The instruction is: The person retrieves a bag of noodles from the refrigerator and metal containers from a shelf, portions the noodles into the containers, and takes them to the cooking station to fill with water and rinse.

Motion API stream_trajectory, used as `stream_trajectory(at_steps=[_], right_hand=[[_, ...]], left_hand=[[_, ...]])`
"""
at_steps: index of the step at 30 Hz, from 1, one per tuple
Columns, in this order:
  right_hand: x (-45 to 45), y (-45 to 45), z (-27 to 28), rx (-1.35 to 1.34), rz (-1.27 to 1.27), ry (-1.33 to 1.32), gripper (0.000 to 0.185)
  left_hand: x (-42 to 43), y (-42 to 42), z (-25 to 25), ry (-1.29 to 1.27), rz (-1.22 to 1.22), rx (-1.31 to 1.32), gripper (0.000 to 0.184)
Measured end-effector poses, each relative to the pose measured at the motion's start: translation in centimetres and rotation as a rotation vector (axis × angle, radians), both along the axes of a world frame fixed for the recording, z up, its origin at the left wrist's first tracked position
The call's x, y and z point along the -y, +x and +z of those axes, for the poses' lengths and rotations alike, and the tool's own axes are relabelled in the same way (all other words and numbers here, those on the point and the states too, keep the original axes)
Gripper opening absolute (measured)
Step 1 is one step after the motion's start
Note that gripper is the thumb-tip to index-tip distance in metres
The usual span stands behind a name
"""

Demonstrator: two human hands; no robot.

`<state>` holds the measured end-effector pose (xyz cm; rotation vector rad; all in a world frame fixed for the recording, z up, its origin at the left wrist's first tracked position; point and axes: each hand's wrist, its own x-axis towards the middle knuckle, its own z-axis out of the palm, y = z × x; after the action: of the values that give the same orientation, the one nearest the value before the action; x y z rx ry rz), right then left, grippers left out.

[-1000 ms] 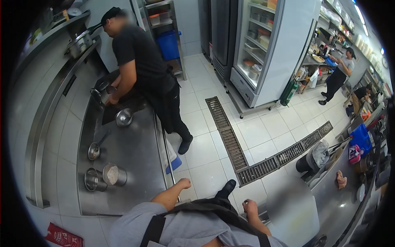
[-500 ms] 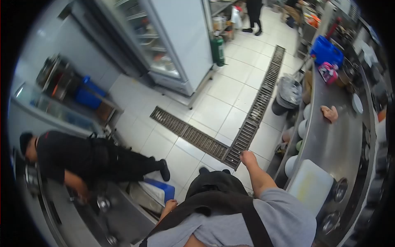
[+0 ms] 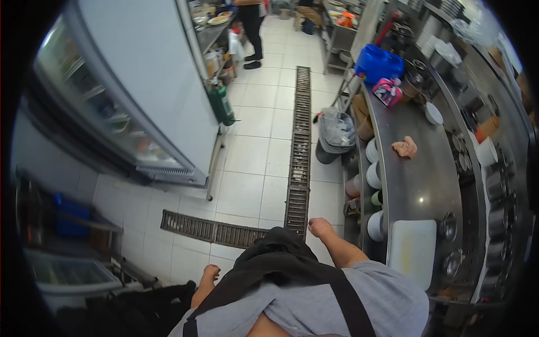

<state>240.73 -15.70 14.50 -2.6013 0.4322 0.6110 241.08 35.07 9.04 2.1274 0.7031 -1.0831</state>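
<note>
My left hand (image 3: 211,273) hangs low beside my dark apron (image 3: 281,264), its fingers curled, with nothing visible in it. On the other side, my right hand (image 3: 321,227) is held out in front of my hip above the floor drain's near end, fingers loosely closed; whether they hold anything is too small to tell. The steel counter (image 3: 415,185) runs along my right, with a white cutting board (image 3: 412,253) near me and a crumpled pinkish cloth (image 3: 405,147) farther along. Neither hand touches the counter.
Floor drain grates (image 3: 299,140) form an L ahead. A grey bin (image 3: 332,147) with a plastic bag stands against the counter. The tall fridge (image 3: 135,73) and green cylinder (image 3: 222,104) are at left. A person (image 3: 252,33) stands farther back; dark clothing shows at lower left.
The view has swung right, so the counter and long drain now lie ahead and to the right. The co-worker at the left has mostly left the view. My arms have shifted beside my body.
</note>
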Motion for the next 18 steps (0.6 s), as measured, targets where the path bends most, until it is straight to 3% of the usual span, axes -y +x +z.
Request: stream_trajectory(at_steps=[3, 4, 6, 10, 11, 13, 15, 18], right_hand=[[2.1, 0.4, 0.4, 0.035, -0.240, 0.058, 0.026], [2.8, 0.5, 0.7, 0.028, -0.363, 0.091, 0.026], [4.3, -0.3, -2.6, 0.035, -0.374, 0.023, 0.026], [6.0, -1.9, -8.1, -0.222, -0.380, -0.099, 0.023], [6.3, -2.0, -8.8, -0.256, -0.418, -0.043, 0.024], [7.9, 0.2, -8.5, -0.289, -0.456, 0.016, 0.025], [10.4, 3.7, -7.6, -0.352, -0.286, 0.028, 0.027], [15.6, 12.8, -9.1, -0.129, -0.333, -0.026, 0.023]], left_hand=[[-2.9, 8.4, -8.7, 0.059, -0.175, -0.139, 0.018], [-1.8, 11.4, -8.1, 0.063, -0.211, -0.135, 0.018], [0.8, 16.7, -7.1, 0.090, -0.172, -0.052, 0.019], [6.4, 27.0, -8.0, 0.107, -0.495, 0.087, 0.022], [7.9, 28.9, -7.8, 0.109, -0.497, 0.095, 0.022], [11.7, 31.6, -7.4, -0.044, -0.232, 0.117, 0.028], [16.2, 33.7, -5.6, -0.161, -0.051, 0.054, 0.036], [19.9, 36.2, -6.5, -0.259, -0.196, 0.006, 0.036]])
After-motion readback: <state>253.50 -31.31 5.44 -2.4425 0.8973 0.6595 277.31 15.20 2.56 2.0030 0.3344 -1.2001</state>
